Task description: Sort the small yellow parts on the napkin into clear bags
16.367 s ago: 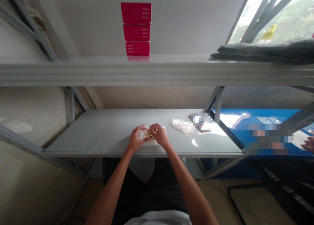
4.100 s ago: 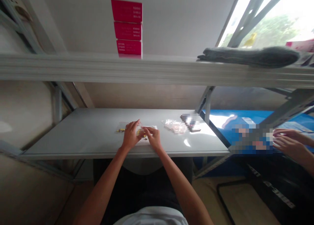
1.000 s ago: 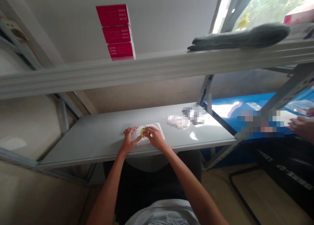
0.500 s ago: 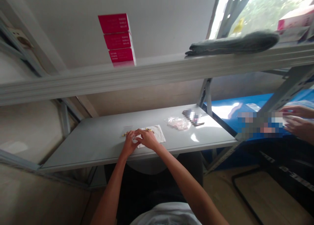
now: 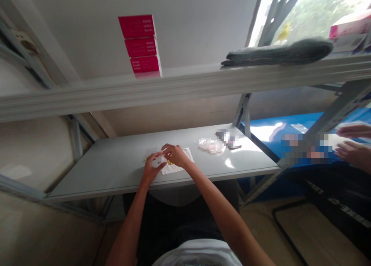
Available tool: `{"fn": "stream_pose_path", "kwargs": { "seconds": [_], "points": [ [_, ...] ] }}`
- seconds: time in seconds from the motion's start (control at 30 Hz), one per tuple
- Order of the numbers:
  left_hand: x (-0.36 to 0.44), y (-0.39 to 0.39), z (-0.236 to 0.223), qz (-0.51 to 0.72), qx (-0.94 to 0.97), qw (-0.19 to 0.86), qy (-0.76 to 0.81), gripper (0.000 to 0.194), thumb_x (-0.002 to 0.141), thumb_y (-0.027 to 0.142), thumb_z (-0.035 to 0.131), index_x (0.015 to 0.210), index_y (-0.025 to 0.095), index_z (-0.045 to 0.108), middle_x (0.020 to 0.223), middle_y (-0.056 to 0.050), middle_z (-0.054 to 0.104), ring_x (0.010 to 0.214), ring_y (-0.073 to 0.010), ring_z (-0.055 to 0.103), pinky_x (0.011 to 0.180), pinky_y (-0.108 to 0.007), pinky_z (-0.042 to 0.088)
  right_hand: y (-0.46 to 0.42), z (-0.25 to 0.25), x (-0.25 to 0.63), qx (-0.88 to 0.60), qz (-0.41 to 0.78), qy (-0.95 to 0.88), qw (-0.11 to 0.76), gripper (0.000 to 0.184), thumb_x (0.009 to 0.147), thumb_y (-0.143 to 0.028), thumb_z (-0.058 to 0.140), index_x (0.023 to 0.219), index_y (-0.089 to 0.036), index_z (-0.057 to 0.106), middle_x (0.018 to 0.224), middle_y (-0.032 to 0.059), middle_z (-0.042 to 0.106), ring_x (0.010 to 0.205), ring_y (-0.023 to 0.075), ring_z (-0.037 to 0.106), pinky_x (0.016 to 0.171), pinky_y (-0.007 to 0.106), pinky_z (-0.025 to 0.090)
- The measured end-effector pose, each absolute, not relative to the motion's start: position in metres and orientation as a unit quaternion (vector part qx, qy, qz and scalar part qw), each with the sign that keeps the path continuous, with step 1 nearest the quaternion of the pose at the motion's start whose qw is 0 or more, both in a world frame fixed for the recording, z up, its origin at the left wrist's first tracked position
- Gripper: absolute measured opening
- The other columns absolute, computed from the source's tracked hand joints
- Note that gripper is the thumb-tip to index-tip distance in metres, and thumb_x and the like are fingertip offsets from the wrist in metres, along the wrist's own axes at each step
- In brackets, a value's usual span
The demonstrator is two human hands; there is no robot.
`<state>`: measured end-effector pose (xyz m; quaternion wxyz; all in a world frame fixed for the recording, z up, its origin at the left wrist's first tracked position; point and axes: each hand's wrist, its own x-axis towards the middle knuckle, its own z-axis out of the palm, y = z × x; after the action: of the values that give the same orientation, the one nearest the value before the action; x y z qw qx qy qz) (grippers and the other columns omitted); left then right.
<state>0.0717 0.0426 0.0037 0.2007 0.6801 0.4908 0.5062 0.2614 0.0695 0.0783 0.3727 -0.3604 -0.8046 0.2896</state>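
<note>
My left hand (image 5: 150,168) is closed around a small white piece (image 5: 157,162), flat and card-like, with a dark mark or hole near its edge. Close beside it, my right hand (image 5: 175,156) has its fingers bent and drawn together at the white piece's upper edge. Whatever is between those fingertips is too small to make out. Beneath the right hand lies a white cloth (image 5: 181,166) with several small yellow beads (image 5: 170,162) on it. Part of a clear flat bag (image 5: 150,151) shows behind the left hand.
The grey table (image 5: 110,169) carries a crumpled clear plastic bag (image 5: 211,146) to the right. A shelf beam (image 5: 174,84) crosses above, bearing red boxes (image 5: 141,47) and a folded grey cloth (image 5: 275,52). At the far right, another person's hands (image 5: 352,146) are over a blue surface.
My right hand has lifted slightly and moved apart from the left, uncovering the white piece and some yellow beads. The left hand has turned a little, showing more of the white piece.
</note>
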Motion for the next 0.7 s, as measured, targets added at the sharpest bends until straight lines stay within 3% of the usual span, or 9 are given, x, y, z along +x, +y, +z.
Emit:
{"fn": "stream_pose_path", "kwargs": {
  "seconds": [0.17,0.47,0.57,0.7],
  "points": [
    [0.07,0.043,0.001,0.519,0.672,0.192,0.493,0.062,0.07,0.047,0.087,0.123,0.024,0.063,0.127,-0.009,0.067,0.118,-0.029,0.063,0.102,-0.045,0.048,0.067,0.084,0.261,-0.341,0.268,-0.835,0.34,0.048,0.078,0.002,0.061,0.116,-0.026,0.069,0.097,-0.0013,0.08,0.093,0.0168,0.076,0.085,0.025,0.054],
    [0.072,0.041,0.006,0.527,0.682,0.161,0.481,0.059,0.07,0.046,0.087,0.12,0.023,0.065,0.118,-0.009,0.07,0.112,-0.0293,0.065,0.101,-0.048,0.049,0.066,0.082,0.254,-0.348,0.186,-0.873,0.286,0.044,0.082,0.0,0.062,0.118,-0.023,0.071,0.106,0.0063,0.079,0.098,0.0218,0.073,0.089,0.03,0.053],
    [0.072,0.04,0.008,0.546,0.666,0.159,0.483,0.05,0.076,0.047,0.082,0.117,0.022,0.066,0.117,-0.009,0.071,0.11,-0.0285,0.066,0.102,-0.048,0.049,0.068,0.082,0.257,-0.303,0.242,-0.861,0.329,0.039,0.085,-0.007,0.067,0.119,-0.025,0.07,0.102,0.0025,0.08,0.097,0.02,0.074,0.089,0.03,0.054],
    [0.073,0.037,0.009,0.569,0.624,0.176,0.505,0.05,0.079,0.047,0.081,0.119,0.021,0.065,0.115,-0.009,0.071,0.109,-0.0269,0.067,0.103,-0.046,0.049,0.08,0.075,0.274,-0.326,0.306,-0.758,0.476,0.025,0.091,-0.014,0.059,0.112,-0.023,0.07,0.098,0.0021,0.08,0.092,0.0172,0.076,0.082,0.027,0.056]
  ]
}}
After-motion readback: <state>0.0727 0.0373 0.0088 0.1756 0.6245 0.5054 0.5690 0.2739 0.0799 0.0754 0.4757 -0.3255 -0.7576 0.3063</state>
